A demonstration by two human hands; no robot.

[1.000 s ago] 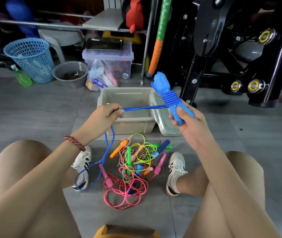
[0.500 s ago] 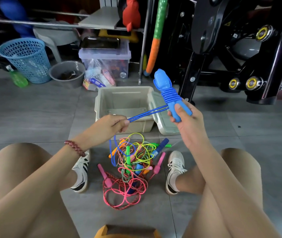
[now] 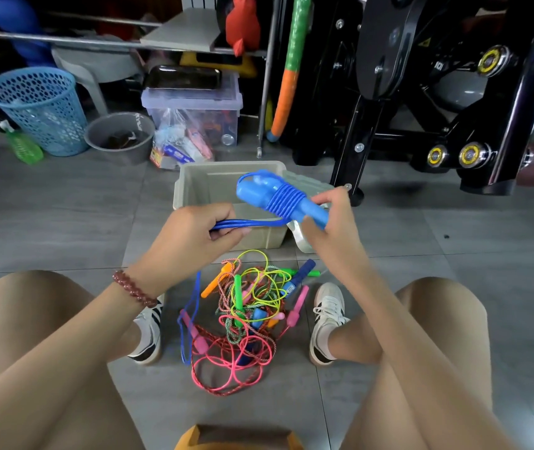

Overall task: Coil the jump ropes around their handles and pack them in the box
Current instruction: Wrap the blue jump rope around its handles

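My right hand (image 3: 330,222) grips the lower end of the blue jump-rope handles (image 3: 259,193), which lie tilted to the left with blue cord coiled around their middle. My left hand (image 3: 194,232) pinches the doubled blue cord (image 3: 252,223) that runs from the coil. The rest of that cord hangs from my left hand to the floor. Behind my hands stands the open beige box (image 3: 200,180), its lid (image 3: 298,235) leaning at its right side. A tangled pile of coloured jump ropes (image 3: 246,316) lies on the floor between my feet.
Black exercise equipment (image 3: 421,92) stands at the right rear. A clear storage tub (image 3: 194,105), a grey bucket (image 3: 119,138), a blue mesh basket (image 3: 38,108) and a green bottle (image 3: 23,147) sit at the back left. An orange item (image 3: 239,438) is at the bottom edge.
My right hand has tilted the handles from upright down to the left. My left hand has moved right, closer to the handles. More cord sits on the coil, and the loose loop has shortened.
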